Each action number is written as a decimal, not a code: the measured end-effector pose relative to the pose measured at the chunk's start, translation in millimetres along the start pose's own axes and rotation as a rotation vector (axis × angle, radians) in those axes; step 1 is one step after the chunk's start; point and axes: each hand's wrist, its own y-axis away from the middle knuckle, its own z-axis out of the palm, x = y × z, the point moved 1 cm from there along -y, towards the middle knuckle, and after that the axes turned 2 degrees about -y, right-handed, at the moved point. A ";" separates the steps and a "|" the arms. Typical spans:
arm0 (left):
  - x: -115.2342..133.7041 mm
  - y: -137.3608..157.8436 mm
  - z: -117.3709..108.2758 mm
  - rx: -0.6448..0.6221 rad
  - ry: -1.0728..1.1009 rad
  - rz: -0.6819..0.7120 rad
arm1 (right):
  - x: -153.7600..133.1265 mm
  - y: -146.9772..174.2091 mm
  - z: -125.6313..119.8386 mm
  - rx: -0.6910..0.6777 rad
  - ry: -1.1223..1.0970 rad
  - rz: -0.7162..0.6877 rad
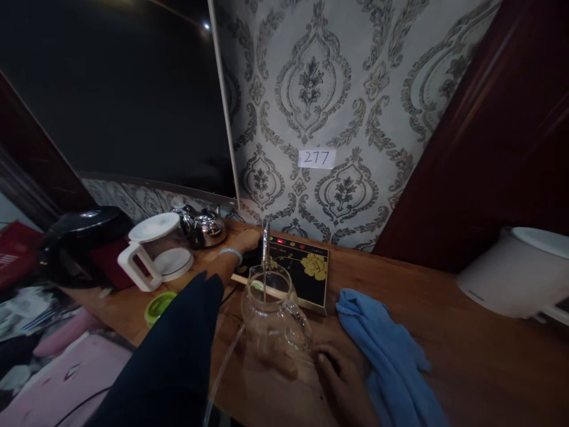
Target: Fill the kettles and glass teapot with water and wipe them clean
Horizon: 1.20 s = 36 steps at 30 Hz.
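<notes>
My right hand [344,385] grips a clear glass jug [267,326] low by its handle, its fingers showing through the glass. The jug is held up in front of a black cooktop panel [302,276] with a gold flower print and lit red indicators. A thin metal spout [265,246] stands above the jug's mouth and seems to reach down into it. My left hand [246,241] reaches to the panel's far left corner, beside the indicators. Its fingertips are hidden, so I cannot tell what they touch.
A blue cloth [382,350] lies to the right, and a white kettle [520,273] stands beyond it. On the left are a white-handled glass pot [162,252], a shiny metal teapot [208,228], a green cup [157,308] and a black-and-red appliance [93,243]. A clear hose [224,367] runs down beside the jug.
</notes>
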 end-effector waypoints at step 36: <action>33.8 279.3 46.1 0.511 1.014 -0.393 | 17.3 -9.2 4.7 0.046 -0.008 -0.081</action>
